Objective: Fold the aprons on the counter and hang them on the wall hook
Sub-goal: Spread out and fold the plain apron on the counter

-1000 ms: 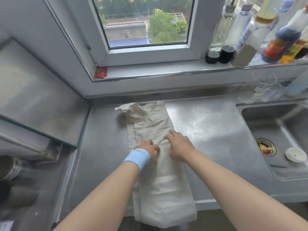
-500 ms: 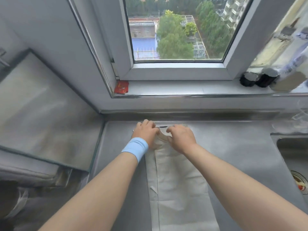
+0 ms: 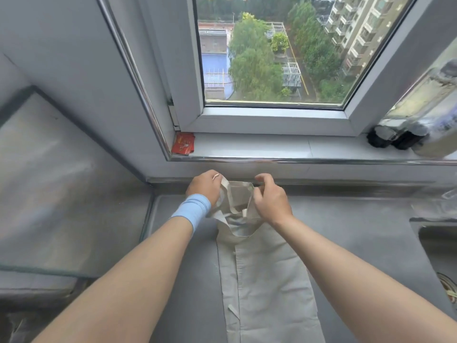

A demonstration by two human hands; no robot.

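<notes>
As I look down from the head camera, my 2 bare forearms run up from the bottom edge on either side of the apron. It is beige and lies as a long narrow strip, folded lengthwise, on the grey metal counter. Its lower end passes out of view at the bottom of the frame. A short loose tie lies on the cloth near its left edge.

Further up, the apron's top end is lifted off the counter between my hands. My left hand, with a light blue wristband on the wrist, has its fingers curled round the left side of the neck strap. My right hand is curled round the strap's right side, and thumb and fingers pinch the cloth. The strap stands open as a loop between the 2 hands, close to the counter's back edge.

At the far right the rim of a sink cuts into the counter. To the left a glass panel slopes beside the counter.

Beyond the hands the windowsill runs across. A red packet lies in its left corner, against the frame. On the right of the sill stand blurred bottles, 2 of them with dark bases. Past the sill the window looks down on trees and buildings.
</notes>
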